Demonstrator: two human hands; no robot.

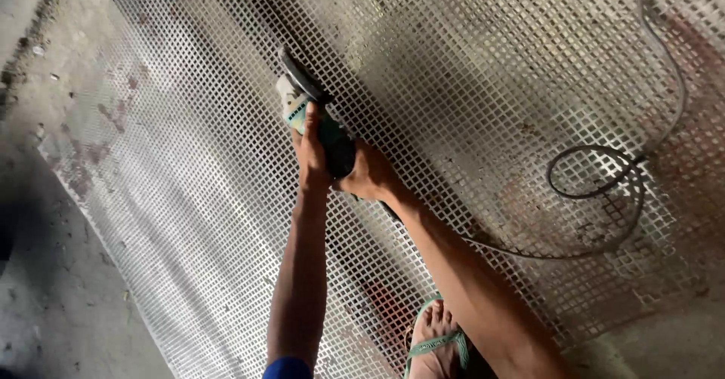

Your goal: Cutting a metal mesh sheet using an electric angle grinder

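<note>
We had both hands clamped on the angle grinder point(317, 126), which sat near the middle of the perforated metal sheet point(468, 84) spread flat on the concrete floor point(45, 288). Our left hand point(311, 156) wrapped the front of the body just behind the guard, and our right hand point(370, 174) closed around the rear grip, the two hands almost touching. The disc point(298, 73) pointed away from us and met the sheet along a dark line running up toward the far edge.

To do this well, we judged that the grip had to stay firm with both wrists straight, so the disc could follow that line without wandering between the holes. We thought light, even pressure suited a thin sheet, since it might chatter. The power cable point(604, 190) trailed from behind the right hand and looped on the sheet well off to the right; we reckoned it was best left there, clear of the disc. Our sandalled foot point(438, 341) rested on the near edge, which probably helped hold the sheet down.
</note>
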